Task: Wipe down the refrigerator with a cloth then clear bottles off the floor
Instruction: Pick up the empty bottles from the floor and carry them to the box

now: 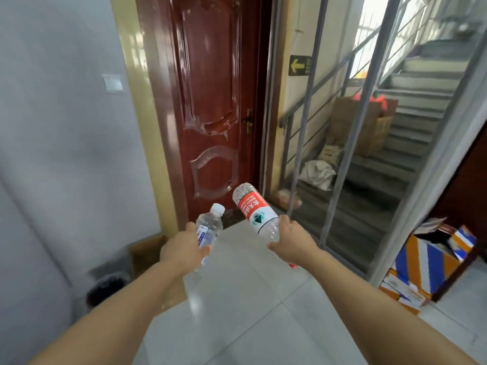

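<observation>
Both my arms reach forward above the pale tiled floor. My left hand [184, 250] grips a small clear bottle [209, 227] with a white cap and a blue-and-white label, cap pointing up and away. My right hand [292, 239] grips a larger clear bottle [255, 210] with a red-and-white label; it is held upside down, its base tilted up to the left and its red cap just showing below my hand. The two bottles are apart. No refrigerator and no cloth are in view.
A black-lined bin [106, 287] and an open cardboard box [147, 250] stand against the grey wall at lower left. A dark red door [210, 101] is ahead. A glass partition [369, 154] fronts a stairway. Orange-and-blue cartons [424, 262] are stacked at right.
</observation>
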